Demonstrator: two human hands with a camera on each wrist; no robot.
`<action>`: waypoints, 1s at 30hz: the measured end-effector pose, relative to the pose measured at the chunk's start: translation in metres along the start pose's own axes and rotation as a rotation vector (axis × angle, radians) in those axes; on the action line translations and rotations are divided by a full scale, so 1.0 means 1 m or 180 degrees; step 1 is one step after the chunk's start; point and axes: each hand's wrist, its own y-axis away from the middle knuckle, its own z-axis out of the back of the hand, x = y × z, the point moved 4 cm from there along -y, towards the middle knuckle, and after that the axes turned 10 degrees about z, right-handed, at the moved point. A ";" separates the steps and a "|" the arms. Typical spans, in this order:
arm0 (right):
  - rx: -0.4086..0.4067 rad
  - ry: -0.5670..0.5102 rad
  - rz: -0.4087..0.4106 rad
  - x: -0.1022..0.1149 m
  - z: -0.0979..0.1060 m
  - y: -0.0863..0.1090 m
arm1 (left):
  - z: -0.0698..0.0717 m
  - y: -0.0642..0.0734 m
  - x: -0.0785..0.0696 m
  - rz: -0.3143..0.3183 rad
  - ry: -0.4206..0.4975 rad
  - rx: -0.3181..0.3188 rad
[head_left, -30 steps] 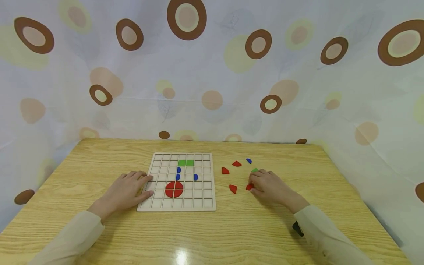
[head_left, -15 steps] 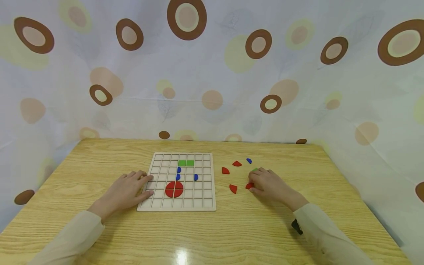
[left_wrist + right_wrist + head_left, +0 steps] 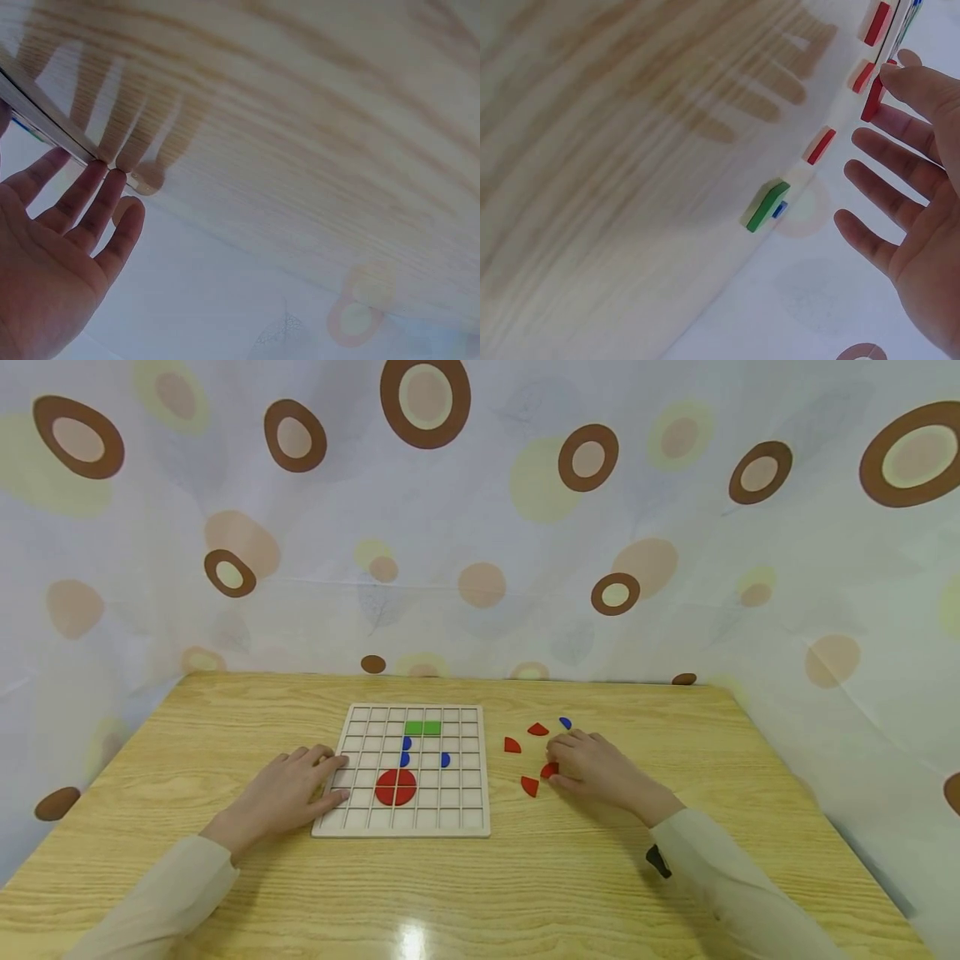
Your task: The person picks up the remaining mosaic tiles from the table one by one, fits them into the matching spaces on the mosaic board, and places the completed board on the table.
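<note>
While between right fingers (image 3: 909, 129), red piece (image 3: 873, 101) lengthwise aslant in wrist view.

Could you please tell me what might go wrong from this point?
The red piece that the right hand pinches might slip. That hand could also knock the loose red quarter-circle close by. The left hand, resting on the grid board's edge, might shift it and unsettle the blue half-circles.

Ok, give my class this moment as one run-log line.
left hand: touches grid board; right hand: pinches red quarter-circle; loose blue semicircle: on table
</note>
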 end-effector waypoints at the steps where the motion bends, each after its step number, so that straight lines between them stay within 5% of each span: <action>1: 0.0012 -0.0017 -0.0001 0.001 0.000 -0.002 | 0.000 0.000 0.000 -0.0004 0.0001 -0.0004; 30: 0.0130 -0.0013 0.0620 0.042 -0.006 -0.067 | 0.002 0.000 -0.001 -0.0023 0.0025 0.0001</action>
